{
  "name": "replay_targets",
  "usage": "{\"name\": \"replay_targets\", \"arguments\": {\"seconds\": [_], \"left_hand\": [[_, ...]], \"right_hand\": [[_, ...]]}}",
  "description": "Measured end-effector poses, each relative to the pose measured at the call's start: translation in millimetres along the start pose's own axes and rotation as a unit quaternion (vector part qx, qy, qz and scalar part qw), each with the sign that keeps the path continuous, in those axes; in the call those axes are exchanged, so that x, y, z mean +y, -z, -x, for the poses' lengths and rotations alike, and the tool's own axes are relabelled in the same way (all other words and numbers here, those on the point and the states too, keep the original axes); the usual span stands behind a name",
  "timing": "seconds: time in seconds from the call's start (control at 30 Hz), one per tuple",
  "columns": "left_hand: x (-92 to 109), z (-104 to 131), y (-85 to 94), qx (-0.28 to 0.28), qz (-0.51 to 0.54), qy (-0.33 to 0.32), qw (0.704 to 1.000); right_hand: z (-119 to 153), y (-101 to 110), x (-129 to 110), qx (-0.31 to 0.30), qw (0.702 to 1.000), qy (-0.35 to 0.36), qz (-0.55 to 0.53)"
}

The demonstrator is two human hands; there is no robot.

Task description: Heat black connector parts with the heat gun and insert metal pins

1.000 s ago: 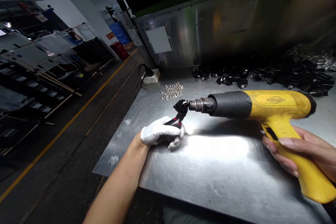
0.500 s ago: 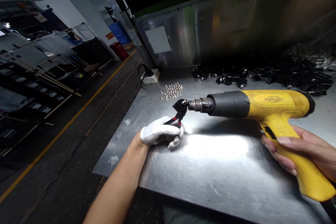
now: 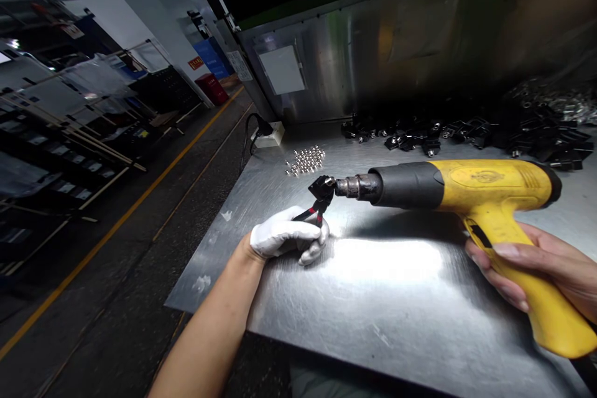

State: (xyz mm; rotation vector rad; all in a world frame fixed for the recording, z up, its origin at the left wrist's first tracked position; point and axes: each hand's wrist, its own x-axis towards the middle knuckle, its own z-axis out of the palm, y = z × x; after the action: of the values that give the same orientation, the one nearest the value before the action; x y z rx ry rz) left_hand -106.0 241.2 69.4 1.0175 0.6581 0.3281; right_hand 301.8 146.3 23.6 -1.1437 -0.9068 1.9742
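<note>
My left hand [image 3: 291, 237], in a white glove, is closed around the handles of black-and-red pliers [image 3: 319, 210]. At the pliers' jaws is a small black part [image 3: 321, 188] with a shiny metal piece on its right side. My bare right hand [image 3: 536, 261] grips the handle of a yellow heat gun [image 3: 489, 183]. The heat gun lies level, and its stepped metal nozzle points left, right up against the metal piece; whether they touch I cannot tell. Beyond the pliers, several small silver metal pieces [image 3: 305, 160] lie grouped on the steel table [image 3: 354, 323].
Black parts with metal fittings [image 3: 471, 130] are heaped along the table's back edge. Clear bags of metal pieces [image 3: 559, 99] lie at the far right. A white power strip [image 3: 270, 135] with a black plug sits at the back left corner. A steel panel [image 3: 364, 62] rises behind.
</note>
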Motion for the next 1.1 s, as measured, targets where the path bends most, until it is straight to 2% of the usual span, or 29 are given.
{"name": "replay_targets", "arguments": {"seconds": [0.5, 1.1], "left_hand": [[-3.1, 0.4, 1.9, -0.006, -0.002, -0.007, 1.0], [-1.6, 0.3, -0.4, -0.005, -0.011, -0.008, 1.0]], "right_hand": [[0.3, 7.4, 3.1, -0.006, 1.0, -0.001, -0.02], [2.8, -2.1, -4.6, -0.014, 1.0, -0.014, -0.024]]}}
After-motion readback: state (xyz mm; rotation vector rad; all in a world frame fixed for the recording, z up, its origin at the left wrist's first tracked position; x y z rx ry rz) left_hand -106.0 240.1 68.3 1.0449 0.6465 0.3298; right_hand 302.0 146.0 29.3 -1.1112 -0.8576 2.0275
